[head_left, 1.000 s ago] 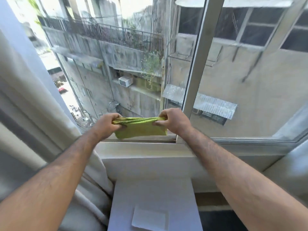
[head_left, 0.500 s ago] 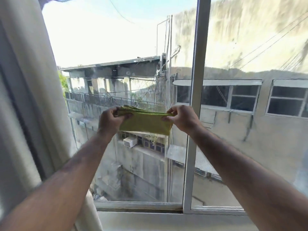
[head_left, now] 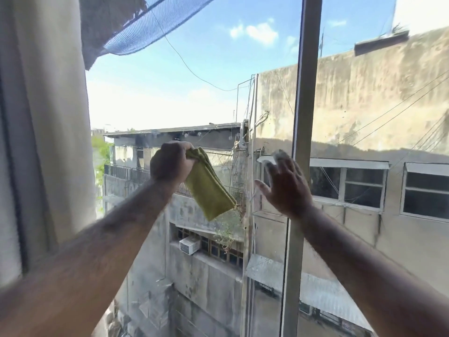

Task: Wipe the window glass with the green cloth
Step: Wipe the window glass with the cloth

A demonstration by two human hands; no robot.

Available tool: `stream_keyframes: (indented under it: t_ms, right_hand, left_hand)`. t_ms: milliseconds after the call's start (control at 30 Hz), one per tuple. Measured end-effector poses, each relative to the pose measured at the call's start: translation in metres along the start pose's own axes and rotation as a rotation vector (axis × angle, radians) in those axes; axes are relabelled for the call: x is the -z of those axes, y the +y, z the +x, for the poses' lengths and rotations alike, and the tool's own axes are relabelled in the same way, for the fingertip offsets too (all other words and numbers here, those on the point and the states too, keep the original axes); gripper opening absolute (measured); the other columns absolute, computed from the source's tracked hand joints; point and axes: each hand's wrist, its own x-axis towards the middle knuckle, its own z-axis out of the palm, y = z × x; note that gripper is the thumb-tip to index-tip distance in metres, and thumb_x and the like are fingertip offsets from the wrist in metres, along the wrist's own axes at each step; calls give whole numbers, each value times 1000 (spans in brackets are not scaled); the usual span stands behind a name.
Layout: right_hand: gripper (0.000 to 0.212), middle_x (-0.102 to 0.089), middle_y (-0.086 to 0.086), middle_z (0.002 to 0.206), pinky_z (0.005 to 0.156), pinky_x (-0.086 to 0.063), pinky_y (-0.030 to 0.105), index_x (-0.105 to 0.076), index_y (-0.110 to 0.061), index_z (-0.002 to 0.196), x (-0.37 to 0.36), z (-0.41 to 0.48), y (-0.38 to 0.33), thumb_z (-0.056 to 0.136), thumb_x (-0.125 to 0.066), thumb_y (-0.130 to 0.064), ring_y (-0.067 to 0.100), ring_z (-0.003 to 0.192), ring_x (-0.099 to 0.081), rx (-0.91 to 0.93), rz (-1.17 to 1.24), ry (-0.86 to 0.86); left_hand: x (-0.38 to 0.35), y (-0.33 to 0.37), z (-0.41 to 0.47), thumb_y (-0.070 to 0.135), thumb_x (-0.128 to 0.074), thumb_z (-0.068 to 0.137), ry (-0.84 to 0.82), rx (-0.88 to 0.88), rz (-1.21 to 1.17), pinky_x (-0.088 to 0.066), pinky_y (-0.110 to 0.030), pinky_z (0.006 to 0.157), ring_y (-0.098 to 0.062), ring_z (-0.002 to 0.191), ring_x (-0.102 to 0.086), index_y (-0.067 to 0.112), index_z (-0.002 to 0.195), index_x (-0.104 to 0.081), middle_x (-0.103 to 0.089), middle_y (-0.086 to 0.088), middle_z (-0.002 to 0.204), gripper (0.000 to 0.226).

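Left hand (head_left: 171, 164) pinches the folded green cloth (head_left: 209, 184); right hand (head_left: 284, 184) is spread, empty beside it. Wiping not begun: next, press cloth onto the window glass (head_left: 218, 93).

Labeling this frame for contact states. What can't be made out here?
- Head view: right hand fingertips are motion-blurred; contact with the window frame is unclear.
- Left hand covers the top of the green cloth, hiding the finger grip.
- Glass is see-through; whether the cloth touches it is undecidable.
- Sill is cut off by the bottom edge.
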Motion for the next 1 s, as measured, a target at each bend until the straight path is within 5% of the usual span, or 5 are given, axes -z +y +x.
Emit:
stream_keyframes:
  t_ms: [267,567,667,900,1000]
  right_hand:
    - [108,2,26,178,135,-20,57,1,4,168,-47,30,69,100,-46,-65,37,167,-4,-275,-106,80]
    - [80,-3,24,179,136,-15,54,-4,3,168,-88,33,75,114,-40,-44,36,168,-5,-294,-78,313]
    - [77,-4,25,178,136,-15,55,-6,4,168,-92,33,78,115,-37,-42,37,168,-6,-274,-106,340]
    - [75,-6,25,178,135,-18,56,-8,4,168,-96,33,80,115,-35,-41,36,168,-8,-259,-133,363]
    - [70,-6,25,178,135,-17,57,-8,3,168,-97,32,80,116,-36,-33,37,168,-7,-250,-152,367]
  left_hand:
    - [-46,-30,32,8,-74,90,73,-8,35,-65,-40,76,-31,87,-77,6,111,-76,-80,-17,99,21]
    - [-128,-44,5,20,-60,104,381,-49,-167,-62,-45,94,-28,111,-67,1,130,-54,-70,-21,122,32]
    - [-164,-53,-15,19,-43,110,431,-165,-72,-42,-53,122,-33,144,-52,-2,143,-51,-58,-23,150,39]
    - [-170,19,42,51,-32,109,496,247,-75,-23,-55,130,-28,160,-28,4,162,-29,-32,-14,171,70]
    - [-182,50,30,51,-32,107,380,-137,29,-18,-52,133,-29,162,-23,2,161,-29,-29,-15,171,73]
